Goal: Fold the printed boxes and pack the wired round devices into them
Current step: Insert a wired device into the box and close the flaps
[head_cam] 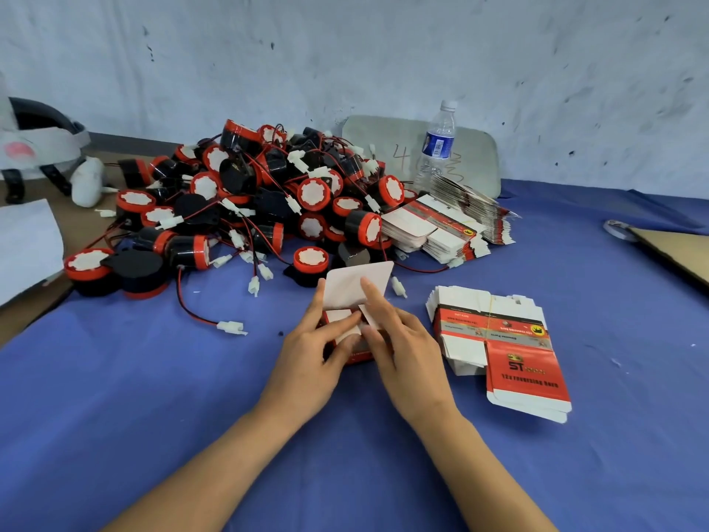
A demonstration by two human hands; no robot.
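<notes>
The box stands on the desk, half folded, between both hands. Your left hand wraps the left side of the box, thumb laid across a small inner flap. Your right hand holds the right side. Its fingers are partly curled, with the forefinger stretched straight along the large white flap, which stands up at the far edge of the box. The hands hide most of the box, so you cannot tell whether anything is inside.

Likely faults from this position:

1. Buckled flap. If you press the large flap down before the small flaps lie flat, the card is likely to crease off its fold line or tear.
2. Crushed box. Uneven squeeze from either hand can skew the thin walls.
3. Snagged wires. The round devices lie heaped just beyond the box, their red and black wires crossing. Pulling one may drag others onto the box.
4. Knocked stack. The flat boxes lie near the right of the box; a sweeping wrist may scatter them.
5. Toppled bottle. It stands well beyond the box, beside the heap.
</notes>
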